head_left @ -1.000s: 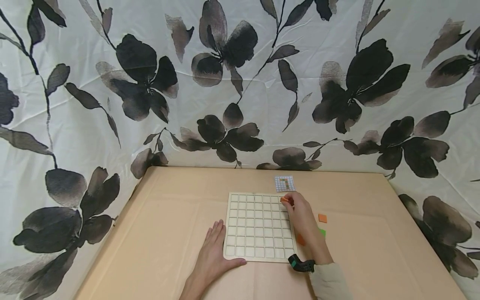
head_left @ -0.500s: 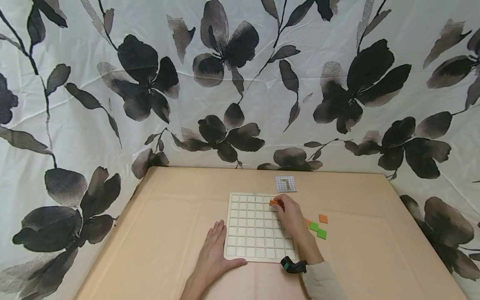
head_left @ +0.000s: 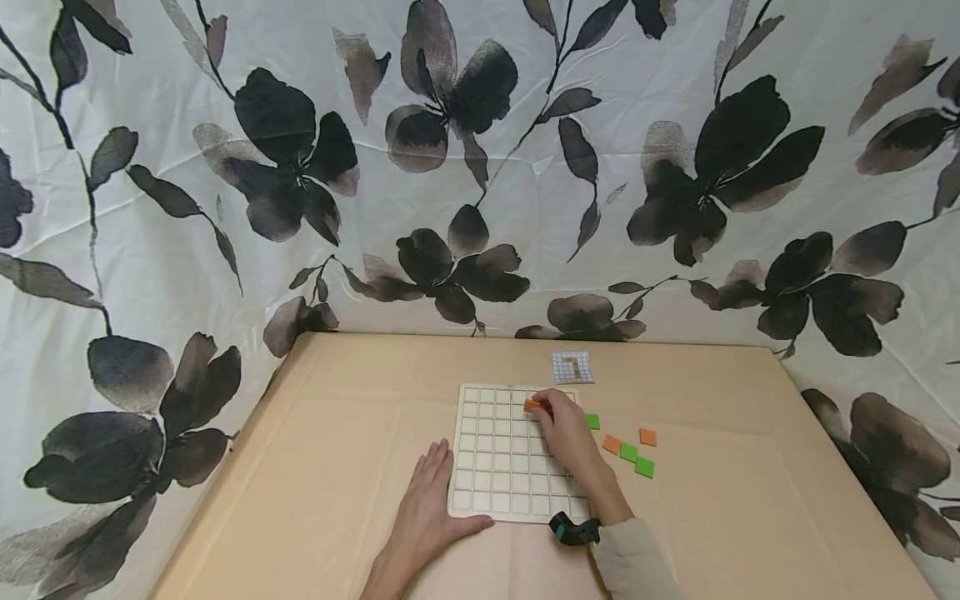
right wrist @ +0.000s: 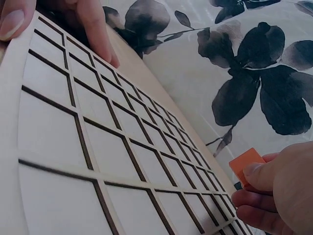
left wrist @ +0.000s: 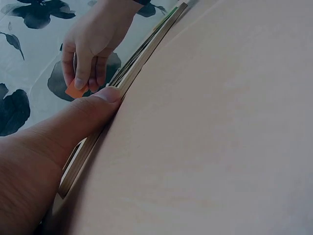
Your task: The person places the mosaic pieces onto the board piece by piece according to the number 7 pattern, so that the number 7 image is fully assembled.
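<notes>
A pale wooden grid board (head_left: 498,454) lies on the table, its squares unfilled where they show. My right hand (head_left: 573,437) pinches an orange tile (head_left: 531,405) between thumb and fingers over the board's upper part; the right wrist view shows that tile (right wrist: 246,166) tilted in the fingertips. My left hand (head_left: 427,508) lies at the board's lower left corner, fingers straight along the left edge and thumb on the near edge. In the left wrist view its thumb (left wrist: 83,115) touches the board's rim (left wrist: 146,56).
Right of the board lie green tiles (head_left: 644,467) and orange tiles (head_left: 648,437), with one green tile (head_left: 592,422) close beside it. A small card with a printed grid (head_left: 572,367) is behind the board. Floral cloth (head_left: 480,167) hangs behind the table (head_left: 337,417).
My right hand has moved left over the board with the orange tile in its pinch, uncovering tiles at the right. My left hand has stayed in place.
</notes>
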Action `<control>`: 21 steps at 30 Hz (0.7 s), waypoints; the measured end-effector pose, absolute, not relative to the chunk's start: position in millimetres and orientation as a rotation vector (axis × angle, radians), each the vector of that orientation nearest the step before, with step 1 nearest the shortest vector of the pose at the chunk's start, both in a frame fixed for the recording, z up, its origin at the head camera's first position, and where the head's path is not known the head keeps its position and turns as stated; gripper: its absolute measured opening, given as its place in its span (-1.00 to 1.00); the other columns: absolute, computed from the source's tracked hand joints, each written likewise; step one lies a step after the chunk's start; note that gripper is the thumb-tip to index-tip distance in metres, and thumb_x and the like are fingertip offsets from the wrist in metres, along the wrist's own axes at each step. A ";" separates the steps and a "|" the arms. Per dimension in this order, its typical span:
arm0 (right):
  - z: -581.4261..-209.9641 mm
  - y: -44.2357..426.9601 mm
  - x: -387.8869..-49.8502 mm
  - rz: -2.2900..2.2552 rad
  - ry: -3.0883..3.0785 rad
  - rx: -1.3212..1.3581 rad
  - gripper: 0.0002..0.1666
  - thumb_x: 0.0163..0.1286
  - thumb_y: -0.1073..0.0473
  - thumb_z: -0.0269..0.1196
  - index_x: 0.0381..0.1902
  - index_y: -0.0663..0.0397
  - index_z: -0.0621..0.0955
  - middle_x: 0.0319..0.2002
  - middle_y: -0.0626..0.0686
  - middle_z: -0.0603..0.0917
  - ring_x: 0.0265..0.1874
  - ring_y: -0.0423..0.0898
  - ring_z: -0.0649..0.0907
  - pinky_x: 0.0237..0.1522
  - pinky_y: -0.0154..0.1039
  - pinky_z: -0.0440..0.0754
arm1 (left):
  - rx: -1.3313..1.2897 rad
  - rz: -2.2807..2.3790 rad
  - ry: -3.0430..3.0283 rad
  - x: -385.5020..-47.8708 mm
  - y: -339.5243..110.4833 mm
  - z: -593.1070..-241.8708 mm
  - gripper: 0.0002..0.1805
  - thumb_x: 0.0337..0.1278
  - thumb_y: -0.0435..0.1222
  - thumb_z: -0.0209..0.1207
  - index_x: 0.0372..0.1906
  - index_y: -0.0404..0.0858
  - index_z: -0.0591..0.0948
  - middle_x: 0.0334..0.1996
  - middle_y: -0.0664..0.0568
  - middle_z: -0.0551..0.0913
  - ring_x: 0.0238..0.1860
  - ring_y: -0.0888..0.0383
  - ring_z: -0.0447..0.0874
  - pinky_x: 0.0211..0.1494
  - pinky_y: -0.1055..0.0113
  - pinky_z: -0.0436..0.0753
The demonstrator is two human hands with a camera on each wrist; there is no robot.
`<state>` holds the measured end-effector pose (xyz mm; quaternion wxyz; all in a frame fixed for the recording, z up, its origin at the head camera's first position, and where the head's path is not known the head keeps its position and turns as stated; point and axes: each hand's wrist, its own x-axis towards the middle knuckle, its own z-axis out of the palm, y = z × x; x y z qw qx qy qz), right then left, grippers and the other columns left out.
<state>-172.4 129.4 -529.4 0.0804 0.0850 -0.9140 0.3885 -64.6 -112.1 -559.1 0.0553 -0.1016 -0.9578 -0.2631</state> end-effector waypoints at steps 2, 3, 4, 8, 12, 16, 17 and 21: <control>-530.0 125.9 -172.7 1.185 -2.730 0.263 -0.79 0.44 0.22 0.26 0.00 0.10 0.62 -0.12 0.03 0.70 -0.18 -0.10 0.66 -0.15 -0.18 0.75 | -0.302 -0.800 -2.911 -64.6 -111.8 -558.8 0.37 -0.42 0.45 0.39 0.47 -0.39 0.31 0.54 -0.20 0.24 0.60 -0.07 0.10 0.70 0.18 0.04; -530.7 124.0 -173.0 1.188 -2.733 0.266 -0.78 0.44 0.21 0.26 0.01 0.09 0.62 -0.12 0.02 0.69 -0.18 -0.11 0.66 -0.15 -0.19 0.75 | -0.299 -0.806 -2.913 -64.7 -111.8 -558.6 0.37 -0.42 0.45 0.39 0.47 -0.39 0.31 0.54 -0.20 0.24 0.60 -0.06 0.10 0.70 0.17 0.04; -531.4 122.2 -173.1 1.192 -2.733 0.274 -0.78 0.44 0.20 0.26 0.01 0.08 0.62 -0.12 0.02 0.69 -0.17 -0.11 0.66 -0.15 -0.19 0.74 | -0.296 -0.809 -2.917 -64.6 -111.7 -558.6 0.37 -0.41 0.45 0.39 0.47 -0.39 0.31 0.54 -0.20 0.24 0.60 -0.07 0.10 0.70 0.17 0.05; -534.1 113.9 -173.5 1.194 -2.734 0.305 -0.77 0.43 0.16 0.28 0.01 0.05 0.63 -0.13 0.01 0.70 -0.16 -0.12 0.68 -0.13 -0.19 0.75 | -0.290 -0.833 -2.926 -63.8 -111.7 -558.1 0.38 -0.41 0.46 0.38 0.48 -0.40 0.30 0.54 -0.20 0.23 0.60 -0.07 0.08 0.70 0.15 0.05; -536.9 107.0 -174.3 1.195 -2.721 0.345 -0.77 0.42 0.15 0.29 -0.01 0.05 0.64 -0.15 0.01 0.71 -0.17 -0.13 0.69 -0.14 -0.18 0.75 | -0.303 -0.827 -2.919 -63.1 -112.0 -557.8 0.39 -0.41 0.46 0.38 0.48 -0.41 0.29 0.54 -0.20 0.23 0.60 -0.07 0.09 0.70 0.17 0.04; -538.9 101.0 -175.1 1.199 -2.716 0.361 -0.78 0.42 0.16 0.29 -0.01 0.05 0.63 -0.16 -0.01 0.71 -0.19 -0.16 0.67 -0.16 -0.21 0.74 | -0.313 -0.807 -2.917 -62.9 -112.3 -557.7 0.39 -0.40 0.45 0.38 0.47 -0.43 0.29 0.54 -0.21 0.23 0.60 -0.07 0.10 0.69 0.17 0.05; -539.2 99.8 -175.2 1.202 -2.715 0.364 -0.78 0.42 0.17 0.29 -0.01 0.05 0.64 -0.16 -0.01 0.71 -0.20 -0.16 0.67 -0.16 -0.21 0.74 | -0.313 -0.805 -2.919 -62.9 -112.4 -557.6 0.39 -0.39 0.45 0.38 0.47 -0.44 0.29 0.54 -0.21 0.23 0.60 -0.07 0.10 0.69 0.18 0.05; -540.3 96.9 -176.3 1.187 -2.724 0.355 -0.79 0.41 0.17 0.30 -0.02 0.02 0.64 -0.16 -0.02 0.71 -0.21 -0.18 0.67 -0.18 -0.23 0.73 | -0.309 -0.804 -2.928 -62.8 -112.0 -557.4 0.39 -0.39 0.46 0.37 0.47 -0.45 0.29 0.55 -0.22 0.21 0.60 -0.08 0.09 0.69 0.17 0.04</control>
